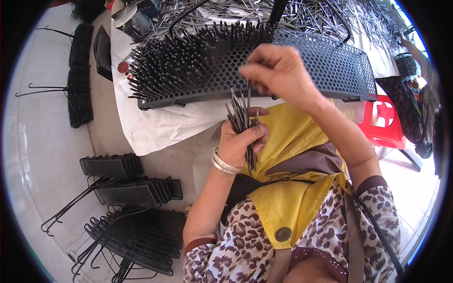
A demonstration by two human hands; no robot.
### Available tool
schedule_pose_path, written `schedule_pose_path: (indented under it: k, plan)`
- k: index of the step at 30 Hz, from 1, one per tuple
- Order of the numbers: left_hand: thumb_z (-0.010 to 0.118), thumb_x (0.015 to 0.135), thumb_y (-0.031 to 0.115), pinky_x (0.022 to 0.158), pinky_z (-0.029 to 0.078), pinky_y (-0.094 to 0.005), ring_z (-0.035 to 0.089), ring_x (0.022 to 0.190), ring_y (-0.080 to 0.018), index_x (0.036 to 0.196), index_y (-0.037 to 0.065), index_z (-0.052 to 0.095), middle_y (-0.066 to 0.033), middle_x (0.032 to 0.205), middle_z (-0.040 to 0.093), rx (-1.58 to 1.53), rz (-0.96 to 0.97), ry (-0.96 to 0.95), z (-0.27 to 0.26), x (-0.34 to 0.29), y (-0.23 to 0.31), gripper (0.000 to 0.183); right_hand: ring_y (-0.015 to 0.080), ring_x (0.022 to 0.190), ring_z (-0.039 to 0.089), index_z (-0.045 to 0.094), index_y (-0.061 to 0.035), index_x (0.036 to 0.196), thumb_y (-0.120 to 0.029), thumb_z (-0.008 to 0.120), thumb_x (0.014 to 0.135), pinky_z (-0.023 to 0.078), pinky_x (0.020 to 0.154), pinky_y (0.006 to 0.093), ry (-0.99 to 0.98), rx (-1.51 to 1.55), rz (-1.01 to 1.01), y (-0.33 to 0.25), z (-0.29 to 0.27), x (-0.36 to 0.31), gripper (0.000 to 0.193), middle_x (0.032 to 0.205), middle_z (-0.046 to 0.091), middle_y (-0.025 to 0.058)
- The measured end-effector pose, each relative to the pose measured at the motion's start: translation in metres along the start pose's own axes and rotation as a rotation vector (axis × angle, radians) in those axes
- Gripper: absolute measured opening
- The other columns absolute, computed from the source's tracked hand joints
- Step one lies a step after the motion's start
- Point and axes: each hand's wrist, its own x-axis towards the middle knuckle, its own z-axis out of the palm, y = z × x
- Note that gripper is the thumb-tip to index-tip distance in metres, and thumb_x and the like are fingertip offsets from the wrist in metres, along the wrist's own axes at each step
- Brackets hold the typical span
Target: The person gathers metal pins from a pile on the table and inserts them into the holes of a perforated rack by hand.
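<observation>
My left hand [243,141] is closed round a bundle of thin dark metal rods [239,112], their ends fanning out above the fist. Over the front edge of a long black perforated rack [325,61], my right hand [278,73] is pinched and slightly blurred by motion. A single thin dark rod [249,92] runs down from its fingers toward the bundle. The rack's left part is packed with upright dark rods [174,61] standing in its holes. Open holes show across its middle and right part.
Loose rods [306,19] lie heaped on the white-covered table [146,127] behind the rack, with a metal can [132,22] at the far left. More black racks [137,236] stack on the floor at left. A red plastic stool [382,122] stands at right, near another person's arm [414,52].
</observation>
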Motion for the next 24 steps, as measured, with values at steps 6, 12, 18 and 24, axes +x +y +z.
schedule_pose_path:
  k: [6, 12, 18, 24]
  plan:
    - [0.055, 0.073, 0.002, 0.037, 0.03, -0.0204, 0.041, 0.04, -0.0106, 0.097, -0.002, 0.048, -0.0072, 0.058, 0.049, -0.019, -0.049, 0.109, -0.004, 0.003, -0.003, 0.025, 0.0139, 0.045, 0.054, 0.056, 0.0005, 0.075, -0.008, 0.063, 0.069, 0.042, 0.043, 0.0235, 0.489, -0.146, -0.589, 0.016, -0.006, 0.045, 0.012, 0.059, 0.058, 0.0077]
    - [0.054, 0.073, 0.002, 0.037, 0.03, -0.0206, 0.041, 0.04, -0.0107, 0.096, -0.002, 0.048, -0.0073, 0.057, 0.049, -0.033, -0.058, 0.114, -0.004, 0.003, -0.002, 0.024, 0.0106, 0.047, 0.056, 0.056, -0.0035, 0.08, -0.006, 0.063, 0.07, 0.043, 0.044, 0.0187, 0.539, -0.421, -0.928, 0.022, 0.008, 0.056, 0.012, 0.06, 0.058, 0.0058]
    - [0.051, 0.073, 0.002, 0.037, 0.029, -0.0234, 0.037, 0.039, -0.0119, 0.1, -0.002, 0.045, -0.0085, 0.057, 0.045, 0.01, -0.052, 0.1, -0.005, 0.004, 0.0, 0.028, 0.0311, 0.053, 0.052, 0.048, -0.0051, 0.068, -0.006, 0.055, 0.067, 0.042, 0.045, 0.0373, 0.387, -0.601, -1.077, 0.011, 0.013, 0.064, 0.007, 0.059, 0.051, 0.0118]
    - [0.054, 0.072, 0.001, 0.038, 0.03, -0.0208, 0.04, 0.039, -0.0112, 0.096, -0.004, 0.047, -0.0077, 0.057, 0.048, -0.045, -0.068, 0.13, -0.002, 0.004, 0.002, 0.025, 0.0288, 0.053, 0.053, 0.049, -0.0072, 0.067, -0.003, 0.051, 0.062, 0.043, 0.045, 0.0364, 0.406, -0.628, -1.019, 0.016, 0.012, 0.061, 0.007, 0.058, 0.051, 0.0096]
